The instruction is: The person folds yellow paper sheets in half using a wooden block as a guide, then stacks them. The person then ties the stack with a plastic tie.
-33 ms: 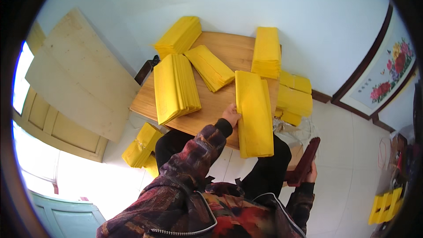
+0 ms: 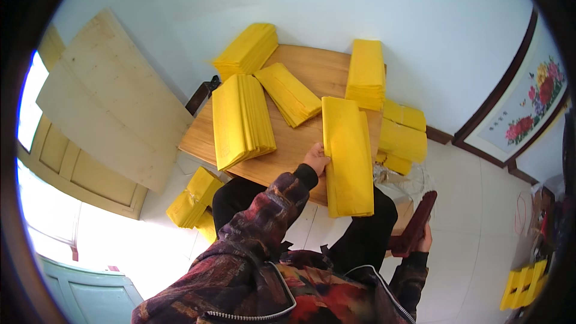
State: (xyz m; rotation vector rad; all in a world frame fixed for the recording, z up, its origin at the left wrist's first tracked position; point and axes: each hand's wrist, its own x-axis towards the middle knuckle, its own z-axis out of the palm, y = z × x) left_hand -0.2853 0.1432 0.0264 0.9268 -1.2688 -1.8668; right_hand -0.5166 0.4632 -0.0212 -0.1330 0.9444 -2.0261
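Note:
Over the near right part of the wooden table (image 2: 292, 152), I hold a long folded bundle of yellow paper (image 2: 348, 162) by its left edge. My left hand (image 2: 316, 159) is closed there, thumb on top. The bundle's near end sticks out past the table edge, above my lap. Low on the right, beside my knee, my right hand (image 2: 424, 239) is closed around a long, dark red, angled object (image 2: 417, 222). Its kind I cannot make out, and part of that hand is hidden behind it.
On the table lie a thick yellow stack (image 2: 241, 121), a thinner bundle (image 2: 288, 94), and stacks at the far left (image 2: 247, 50) and far right (image 2: 365, 72). Tied yellow bundles (image 2: 403, 135) stand right of the table, another bundle (image 2: 193, 198) left. A pale board (image 2: 114, 102) leans left.
The whole view has shifted very slightly. Both hands and what they hold stay where they were.

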